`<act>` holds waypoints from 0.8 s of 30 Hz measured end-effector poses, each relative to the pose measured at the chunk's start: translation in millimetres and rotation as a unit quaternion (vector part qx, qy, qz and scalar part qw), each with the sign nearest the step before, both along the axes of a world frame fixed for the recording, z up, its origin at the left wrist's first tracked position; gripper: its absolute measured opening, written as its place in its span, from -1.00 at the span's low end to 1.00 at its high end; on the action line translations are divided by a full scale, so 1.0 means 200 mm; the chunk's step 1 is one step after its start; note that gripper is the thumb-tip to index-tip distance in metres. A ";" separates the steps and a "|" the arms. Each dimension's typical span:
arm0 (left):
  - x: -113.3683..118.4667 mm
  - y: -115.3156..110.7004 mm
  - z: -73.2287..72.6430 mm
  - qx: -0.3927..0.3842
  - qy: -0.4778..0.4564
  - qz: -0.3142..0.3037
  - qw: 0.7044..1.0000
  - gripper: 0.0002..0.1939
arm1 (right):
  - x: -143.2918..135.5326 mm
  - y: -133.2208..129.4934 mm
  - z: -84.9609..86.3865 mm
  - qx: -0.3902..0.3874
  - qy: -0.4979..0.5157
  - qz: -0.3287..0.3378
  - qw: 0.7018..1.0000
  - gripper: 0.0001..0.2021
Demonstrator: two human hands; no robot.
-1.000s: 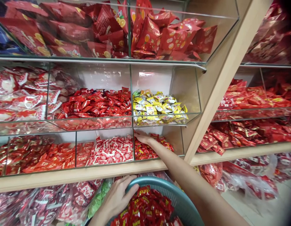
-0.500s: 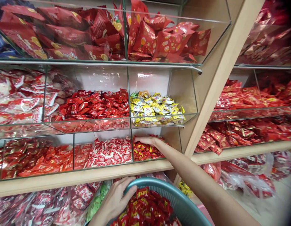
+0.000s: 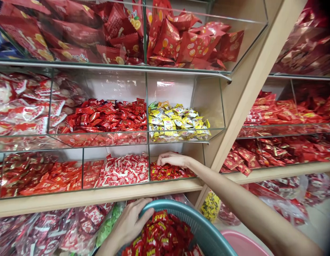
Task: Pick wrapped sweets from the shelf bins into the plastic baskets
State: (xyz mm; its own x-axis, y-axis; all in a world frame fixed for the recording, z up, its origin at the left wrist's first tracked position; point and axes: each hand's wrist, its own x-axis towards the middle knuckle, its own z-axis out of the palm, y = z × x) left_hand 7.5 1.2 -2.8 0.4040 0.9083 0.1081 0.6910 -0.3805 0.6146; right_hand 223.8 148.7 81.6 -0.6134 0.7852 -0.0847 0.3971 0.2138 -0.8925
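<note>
My left hand (image 3: 132, 220) is closed over the near-left rim of a teal plastic basket (image 3: 207, 227), thumb inside. Red wrapped candies with yellow lettering (image 3: 162, 234) fill the part of the basket that shows. My right hand (image 3: 172, 159) reaches into the lower right compartment, just above a layer of small red wrapped candies (image 3: 167, 172). Its fingers are loosely bent downward and apart, and no candy shows in them; the palm side is hidden.
Glass dividers separate red-and-white candies (image 3: 124, 170) on the left from my right hand's compartment. Above sit yellow-and-white candies (image 3: 178, 121) behind a clear front panel. A wooden shelf edge (image 3: 100, 197) runs below. Bagged candies (image 3: 47, 231) and a pink tub (image 3: 242, 243) are lower down.
My right hand has risen slightly off the candies and shifted right, its fingers bending from flat to curved. The candies beneath look lower and more spread out. My left hand stays on the rim.
</note>
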 end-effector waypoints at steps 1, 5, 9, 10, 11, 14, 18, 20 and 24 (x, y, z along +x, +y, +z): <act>0.00 0.00 0.00 0.001 0.002 0.001 1.000 -0.65 | 0.02 -0.02 0.00 0.001 0.006 0.001 1.000 -0.86; 0.01 0.00 0.00 0.007 0.002 0.000 1.000 -0.66 | 0.08 -0.09 0.01 0.009 0.030 0.002 0.999 -0.85; 0.01 -0.01 0.00 0.010 0.003 -0.003 1.000 -0.66 | 0.14 -0.14 0.03 0.026 0.048 -0.005 0.998 -0.82; 0.01 -0.01 0.00 0.010 0.004 -0.003 1.000 -0.66 | 0.15 -0.16 0.03 0.031 0.050 -0.008 0.998 -0.80; 0.01 0.00 0.00 0.011 0.005 -0.002 1.000 -0.66 | 0.17 -0.17 0.03 0.037 0.052 -0.011 0.998 -0.79; 0.01 0.00 0.00 0.010 0.006 0.000 1.000 -0.66 | 0.21 -0.19 0.04 0.059 0.062 -0.019 0.996 -0.77; 0.01 0.00 0.00 0.008 0.009 0.000 1.000 -0.65 | 0.26 -0.19 0.03 0.054 0.076 -0.043 0.995 -0.74; 0.01 0.00 0.01 0.008 0.010 0.000 1.000 -0.64 | 0.27 -0.16 0.02 0.079 0.056 -0.081 0.992 -0.73; 0.02 0.00 0.00 0.009 0.010 0.000 1.000 -0.64 | 0.22 -0.04 -0.02 0.138 0.009 -0.134 0.981 -0.79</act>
